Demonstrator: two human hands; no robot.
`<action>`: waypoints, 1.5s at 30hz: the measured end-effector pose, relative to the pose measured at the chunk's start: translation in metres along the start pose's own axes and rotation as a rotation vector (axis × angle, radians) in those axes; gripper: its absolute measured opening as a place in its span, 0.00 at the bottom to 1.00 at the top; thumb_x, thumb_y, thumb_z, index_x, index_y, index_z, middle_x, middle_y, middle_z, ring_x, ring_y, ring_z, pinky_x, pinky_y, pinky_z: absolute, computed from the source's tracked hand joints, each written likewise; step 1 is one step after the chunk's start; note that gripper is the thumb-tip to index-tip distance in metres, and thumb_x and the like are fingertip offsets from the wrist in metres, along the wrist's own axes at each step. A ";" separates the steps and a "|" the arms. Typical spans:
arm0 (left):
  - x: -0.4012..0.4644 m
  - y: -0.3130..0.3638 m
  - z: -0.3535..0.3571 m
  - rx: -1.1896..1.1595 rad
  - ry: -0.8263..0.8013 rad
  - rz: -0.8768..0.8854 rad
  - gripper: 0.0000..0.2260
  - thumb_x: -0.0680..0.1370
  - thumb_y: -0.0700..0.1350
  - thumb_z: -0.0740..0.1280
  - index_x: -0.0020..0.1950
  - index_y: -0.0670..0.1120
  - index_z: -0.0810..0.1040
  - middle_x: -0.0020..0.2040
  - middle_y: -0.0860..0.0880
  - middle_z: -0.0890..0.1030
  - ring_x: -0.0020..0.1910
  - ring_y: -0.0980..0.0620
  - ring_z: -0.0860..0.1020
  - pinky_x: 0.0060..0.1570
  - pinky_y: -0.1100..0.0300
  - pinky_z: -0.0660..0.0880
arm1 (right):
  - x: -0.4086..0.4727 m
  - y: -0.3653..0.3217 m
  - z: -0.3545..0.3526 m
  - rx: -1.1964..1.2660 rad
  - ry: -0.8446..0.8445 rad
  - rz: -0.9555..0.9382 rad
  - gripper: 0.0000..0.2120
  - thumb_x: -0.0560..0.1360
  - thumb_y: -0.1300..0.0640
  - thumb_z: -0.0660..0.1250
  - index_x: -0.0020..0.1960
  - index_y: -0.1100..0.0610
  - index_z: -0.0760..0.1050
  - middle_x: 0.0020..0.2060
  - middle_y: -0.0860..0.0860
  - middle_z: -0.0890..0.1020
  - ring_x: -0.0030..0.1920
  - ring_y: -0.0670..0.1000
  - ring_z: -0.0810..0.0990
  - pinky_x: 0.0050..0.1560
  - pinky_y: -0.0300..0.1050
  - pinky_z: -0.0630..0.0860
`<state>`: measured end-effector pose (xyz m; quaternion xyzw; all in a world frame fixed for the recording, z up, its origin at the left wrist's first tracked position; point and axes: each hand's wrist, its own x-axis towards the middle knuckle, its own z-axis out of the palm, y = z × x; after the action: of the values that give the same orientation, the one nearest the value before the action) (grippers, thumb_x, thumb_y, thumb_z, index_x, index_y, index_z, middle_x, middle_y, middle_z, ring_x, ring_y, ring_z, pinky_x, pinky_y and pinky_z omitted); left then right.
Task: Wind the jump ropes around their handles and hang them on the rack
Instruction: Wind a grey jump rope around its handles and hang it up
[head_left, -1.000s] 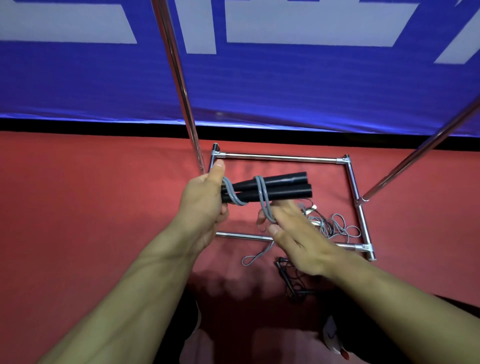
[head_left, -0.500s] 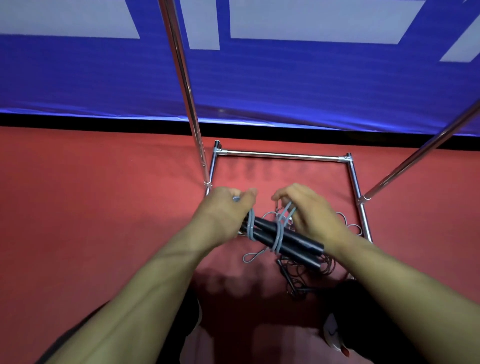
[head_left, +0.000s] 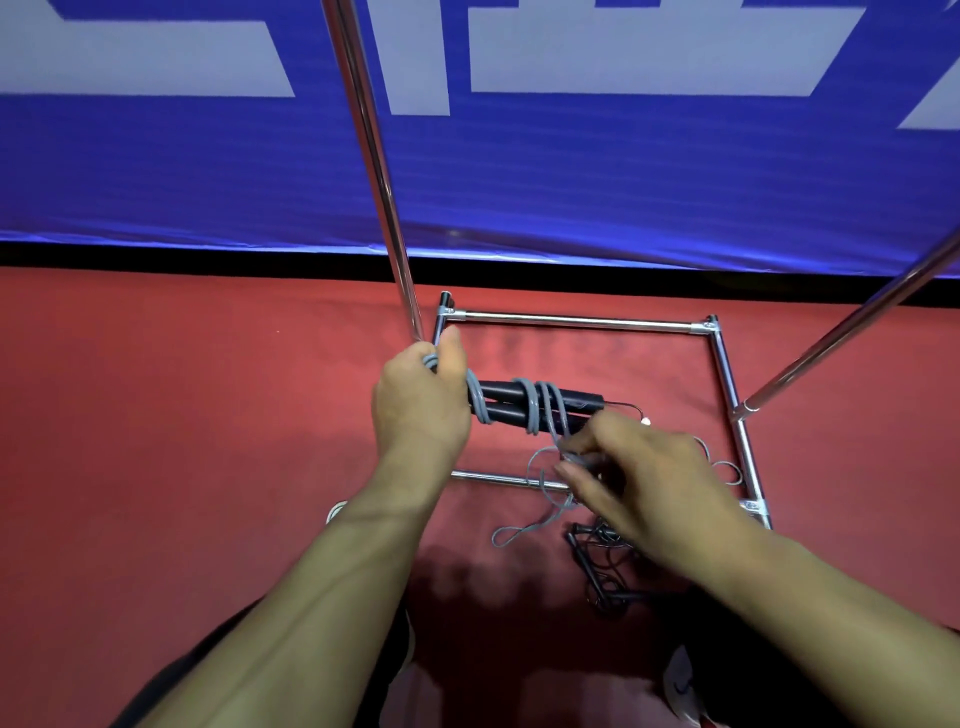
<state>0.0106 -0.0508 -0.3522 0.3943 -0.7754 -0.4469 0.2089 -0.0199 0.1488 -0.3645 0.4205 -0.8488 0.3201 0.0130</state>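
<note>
Two black handles (head_left: 524, 410) in left hand (head_left: 421, 405), grey rope (head_left: 543, 410) pinched by right fingers (head_left: 576, 457)

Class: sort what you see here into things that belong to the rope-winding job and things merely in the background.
In the job: black handles, grey rope, left hand, right hand, black rope on the floor, metal rack.
Background: blue banner, red floor.

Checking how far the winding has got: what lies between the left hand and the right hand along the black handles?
In the head view, between the left hand and right hand lie the black handles, crossed by several turns of grey rope.
</note>
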 end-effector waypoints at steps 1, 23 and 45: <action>0.001 -0.001 0.002 -0.046 -0.001 -0.036 0.22 0.79 0.56 0.62 0.29 0.44 0.67 0.26 0.48 0.69 0.31 0.42 0.68 0.36 0.45 0.71 | -0.004 -0.003 0.007 0.062 0.010 0.068 0.09 0.75 0.53 0.69 0.46 0.47 0.68 0.32 0.38 0.77 0.34 0.38 0.76 0.36 0.28 0.68; -0.006 0.001 0.004 -0.399 -0.102 -0.286 0.20 0.82 0.53 0.61 0.33 0.47 0.68 0.24 0.50 0.70 0.16 0.54 0.65 0.22 0.63 0.62 | 0.010 -0.011 0.042 0.837 -0.036 0.453 0.16 0.77 0.42 0.61 0.51 0.51 0.82 0.29 0.52 0.75 0.34 0.51 0.74 0.41 0.46 0.72; -0.037 0.003 0.017 -0.114 -0.331 -0.041 0.26 0.81 0.62 0.55 0.29 0.47 0.62 0.26 0.50 0.67 0.29 0.49 0.66 0.33 0.50 0.66 | 0.005 -0.015 0.032 0.846 -0.299 0.697 0.32 0.76 0.31 0.56 0.24 0.54 0.64 0.22 0.49 0.66 0.27 0.47 0.65 0.35 0.39 0.64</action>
<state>0.0205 -0.0113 -0.3568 0.3185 -0.7646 -0.5529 0.0914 -0.0042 0.1202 -0.3804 0.1249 -0.7280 0.5546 -0.3833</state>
